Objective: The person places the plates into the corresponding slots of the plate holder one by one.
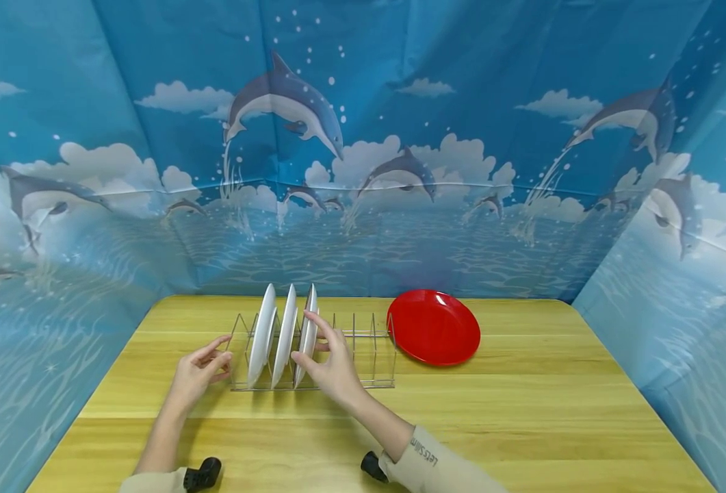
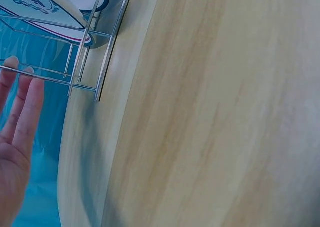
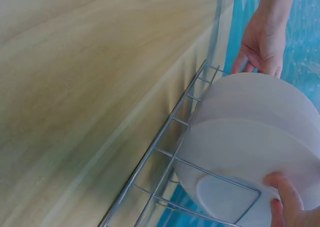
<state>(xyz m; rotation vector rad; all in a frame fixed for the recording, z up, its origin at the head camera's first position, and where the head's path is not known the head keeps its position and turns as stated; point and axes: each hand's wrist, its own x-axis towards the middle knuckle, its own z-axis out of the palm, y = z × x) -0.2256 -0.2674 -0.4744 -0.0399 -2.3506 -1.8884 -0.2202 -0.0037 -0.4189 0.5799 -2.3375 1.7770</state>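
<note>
A wire dish rack (image 1: pixel 375 389) stands on the table with three white plates upright in its left half. My right hand (image 1: pixel 334 366) pinches the rightmost white plate (image 1: pixel 311 301), thumb and index on its left side, other fingers against its underside (image 3: pixel 235 152). My left hand (image 1: pixel 196 373) is at the rack's left end, its straight fingertips (image 2: pixel 36 87) touching the end wire. Left of the held plate stand the middle white plate (image 1: pixel 285 335) and the leftmost white plate (image 1: pixel 261 335). Blue print shows on a plate face (image 2: pixel 37 2) in the left wrist view.
A red plate (image 1: pixel 436 329) lies flat on the wooden table (image 1: pixel 523 411), just right of the rack and overlapping its right end in the head view. A dolphin-printed curtain (image 1: pixel 363 239) hangs behind and beside the table.
</note>
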